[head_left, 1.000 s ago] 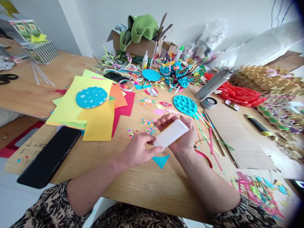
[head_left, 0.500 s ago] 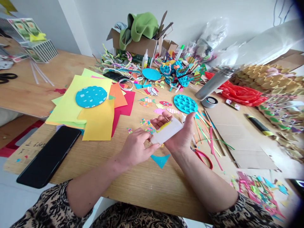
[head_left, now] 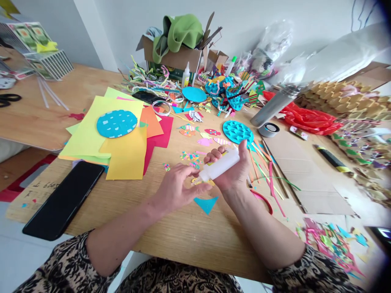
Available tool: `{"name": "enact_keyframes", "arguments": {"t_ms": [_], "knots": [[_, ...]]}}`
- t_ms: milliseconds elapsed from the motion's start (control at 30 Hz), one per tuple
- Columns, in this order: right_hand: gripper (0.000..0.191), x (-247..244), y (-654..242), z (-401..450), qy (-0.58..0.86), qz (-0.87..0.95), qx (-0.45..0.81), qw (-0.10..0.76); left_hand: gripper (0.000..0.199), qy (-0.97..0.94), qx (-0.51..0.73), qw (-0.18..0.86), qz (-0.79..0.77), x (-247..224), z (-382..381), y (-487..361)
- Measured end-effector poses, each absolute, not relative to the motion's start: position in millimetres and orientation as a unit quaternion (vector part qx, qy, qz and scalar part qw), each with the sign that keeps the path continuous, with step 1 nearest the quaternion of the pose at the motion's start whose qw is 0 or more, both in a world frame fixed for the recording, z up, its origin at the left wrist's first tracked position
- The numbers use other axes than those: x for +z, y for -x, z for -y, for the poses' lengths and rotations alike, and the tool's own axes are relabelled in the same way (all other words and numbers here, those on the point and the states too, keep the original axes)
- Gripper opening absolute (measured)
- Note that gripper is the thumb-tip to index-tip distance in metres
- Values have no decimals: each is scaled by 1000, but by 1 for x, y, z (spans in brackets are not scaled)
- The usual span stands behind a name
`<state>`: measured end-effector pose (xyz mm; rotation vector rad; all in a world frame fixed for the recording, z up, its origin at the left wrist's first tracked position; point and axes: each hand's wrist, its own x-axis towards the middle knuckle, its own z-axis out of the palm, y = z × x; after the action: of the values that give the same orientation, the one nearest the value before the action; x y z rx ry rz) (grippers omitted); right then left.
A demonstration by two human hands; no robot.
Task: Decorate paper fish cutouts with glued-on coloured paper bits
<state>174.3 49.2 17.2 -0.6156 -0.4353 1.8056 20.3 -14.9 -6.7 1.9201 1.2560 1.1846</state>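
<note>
A white glue bottle (head_left: 220, 166) lies tilted across the palm of my right hand (head_left: 233, 173), whose fingers curl around its far side with the thumb up at its base. Its nozzle points left. My left hand (head_left: 179, 185) is beside the nozzle, thumb and forefinger apart around the tip. Small confetti-like paper bits (head_left: 190, 157) lie just beyond. Past them are several paper fish (head_left: 204, 141) and a blue scalloped disc (head_left: 237, 132). A blue paper scrap (head_left: 207, 204) rests below my hands.
Coloured paper sheets (head_left: 126, 160) carry a spotted blue oval (head_left: 117, 123) on the left, near a black phone (head_left: 62, 201). On the right are red-handled scissors (head_left: 263, 200), cardboard (head_left: 305, 175) and a metal flask (head_left: 275, 106). A craft-filled box (head_left: 180, 57) stands behind.
The bottle has turned and shifted slightly right in my right hand, and its nozzle now shows. My left thumb and fingers have come off the bottle's end and spread apart.
</note>
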Motion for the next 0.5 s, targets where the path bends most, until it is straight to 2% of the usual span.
{"name": "enact_keyframes", "arguments": {"t_ms": [167,500], "knots": [[54,14,-188,-65,258,156,750,589,56,-646,451,377,-487,2,13,-12],[56,21,-198,-72,309,258,667,627,52,-635,465,350,-507,1,9,-11]]}}
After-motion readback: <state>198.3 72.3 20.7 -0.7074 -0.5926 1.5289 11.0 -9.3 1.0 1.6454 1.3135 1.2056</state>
